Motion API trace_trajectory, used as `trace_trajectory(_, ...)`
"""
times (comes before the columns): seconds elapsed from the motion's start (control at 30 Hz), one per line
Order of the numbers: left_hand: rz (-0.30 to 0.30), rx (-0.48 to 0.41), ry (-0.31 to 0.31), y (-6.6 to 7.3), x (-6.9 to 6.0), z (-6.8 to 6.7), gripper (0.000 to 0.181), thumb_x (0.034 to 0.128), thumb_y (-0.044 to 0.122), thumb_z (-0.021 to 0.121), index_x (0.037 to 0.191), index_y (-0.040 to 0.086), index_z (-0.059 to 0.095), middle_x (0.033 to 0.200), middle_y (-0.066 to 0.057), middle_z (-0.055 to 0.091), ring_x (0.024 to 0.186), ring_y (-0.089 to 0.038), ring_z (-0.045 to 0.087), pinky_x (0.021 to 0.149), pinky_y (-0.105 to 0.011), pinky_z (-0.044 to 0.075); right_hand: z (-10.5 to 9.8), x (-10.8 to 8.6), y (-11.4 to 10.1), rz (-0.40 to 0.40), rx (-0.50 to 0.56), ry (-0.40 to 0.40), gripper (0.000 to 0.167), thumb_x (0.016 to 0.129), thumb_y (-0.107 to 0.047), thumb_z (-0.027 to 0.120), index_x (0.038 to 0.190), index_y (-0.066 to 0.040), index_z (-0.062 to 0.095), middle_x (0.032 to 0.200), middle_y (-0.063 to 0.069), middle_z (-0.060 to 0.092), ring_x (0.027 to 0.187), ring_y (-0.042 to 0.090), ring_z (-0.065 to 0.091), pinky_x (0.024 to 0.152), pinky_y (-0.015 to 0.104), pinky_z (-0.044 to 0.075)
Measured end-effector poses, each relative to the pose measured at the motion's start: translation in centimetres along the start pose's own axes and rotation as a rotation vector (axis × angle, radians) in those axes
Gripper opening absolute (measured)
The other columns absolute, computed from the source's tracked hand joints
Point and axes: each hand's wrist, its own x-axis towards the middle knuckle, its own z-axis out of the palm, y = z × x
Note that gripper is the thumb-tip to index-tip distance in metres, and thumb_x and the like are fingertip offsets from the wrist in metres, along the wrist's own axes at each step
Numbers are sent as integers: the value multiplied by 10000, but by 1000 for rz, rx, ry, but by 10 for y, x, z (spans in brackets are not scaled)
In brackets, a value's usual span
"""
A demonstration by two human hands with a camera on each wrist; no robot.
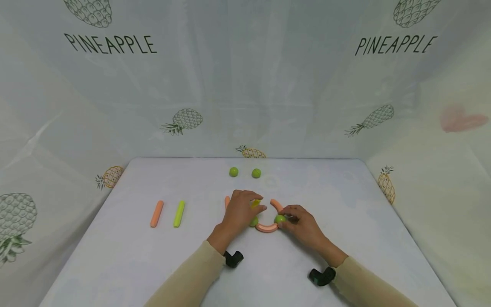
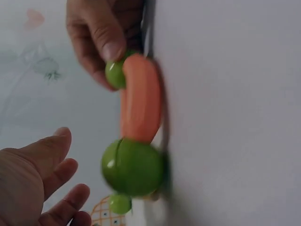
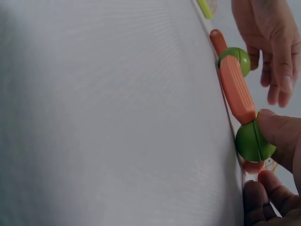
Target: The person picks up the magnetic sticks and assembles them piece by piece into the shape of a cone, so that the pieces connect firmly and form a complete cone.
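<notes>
My right hand (image 1: 303, 224) pinches a green ball (image 1: 280, 218) between thumb and fingers. A curved orange piece (image 1: 266, 228) joins that ball to a second green ball (image 1: 253, 221) on its left. Another curved orange piece (image 1: 277, 205) reaches back from the held ball. My left hand (image 1: 239, 211) hovers over the left side of this group, its fingers (image 2: 61, 179) loose and holding nothing. Past its fingertips shows a yellow piece (image 1: 255, 203). An orange piece (image 1: 227, 201) is mostly hidden behind the left hand.
Two loose green balls (image 1: 233, 172) lie near the table's back edge. To the left are a straight orange stick (image 1: 157, 214) and a yellow-green stick (image 1: 179, 214). A pineapple-print curtain (image 1: 245, 85) surrounds the white table (image 1: 115, 256). Each wrist carries a black device (image 1: 322, 276).
</notes>
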Motion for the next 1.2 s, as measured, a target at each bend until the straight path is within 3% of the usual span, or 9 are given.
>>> trace_trajectory(0.17, -67, -84, 41, -10, 23, -25, 353, 958, 370, 794, 1274, 215, 769, 1376, -4, 695, 1303, -255, 531, 1124, -435, 468, -1, 0, -1, 19, 12, -5, 306, 906, -261, 854, 1189, -175, 778, 1287, 22, 659, 1155, 219, 646, 980, 431, 563)
trace_trajectory(0.33, -108, -198, 76, -38, 51, -51, 384, 969, 357, 784, 1327, 226, 736, 1433, -30, 642, 1353, -290, 512, 1137, -497, 452, 0, 1, -3, 44, 15, -1, 281, 906, -251, 856, 1170, -192, 779, 1275, 11, 658, 1138, 201, 642, 972, 397, 561)
trace_trajectory(0.47, -136, -268, 84, -62, 70, -60, 412, 977, 333, 778, 1364, 211, 710, 1449, -64, 622, 1360, -322, 514, 1110, -529, 460, 1, 1, -4, 57, 17, 8, 267, 897, -227, 864, 1150, -203, 781, 1260, 9, 663, 1111, 193, 644, 950, 355, 560)
trace_trajectory(0.6, -155, -301, 49, -80, 82, -63, 439, 995, 289, 754, 1410, 168, 674, 1474, -110, 605, 1399, -359, 489, 1135, -549, 436, 1, 1, -4, 51, 15, 15, 271, 891, -215, 868, 1148, -202, 782, 1256, 3, 668, 1093, 187, 647, 939, 327, 558)
trace_trajectory(0.8, -197, -278, -11, -96, 92, -59, 478, 986, 274, 764, 1433, 147, 653, 1481, -132, 594, 1416, -375, 480, 1154, -546, 422, 1, 0, -5, 45, 18, 10, 284, 895, -209, 864, 1164, -200, 775, 1271, -3, 665, 1085, 179, 642, 936, 314, 543)
trace_trajectory(1.0, -213, -256, -59, -101, 97, -55, 468, 994, 266, 753, 1437, 149, 656, 1483, -143, 593, 1416, -376, 475, 1161, -566, 406, 1, -1, -5, 51, 19, 13, 282, 895, -218, 865, 1162, -205, 776, 1263, -6, 666, 1084, 177, 645, 937, 312, 546)
trace_trajectory(1.2, -181, -223, -80, -101, 100, -54, 458, 1000, 232, 742, 1436, 122, 656, 1459, -183, 611, 1388, -400, 501, 1145, -578, 415, 2, -1, -1, 47, 22, 18, 271, 900, -226, 862, 1157, -219, 776, 1252, -15, 665, 1080, 172, 647, 931, 305, 548)
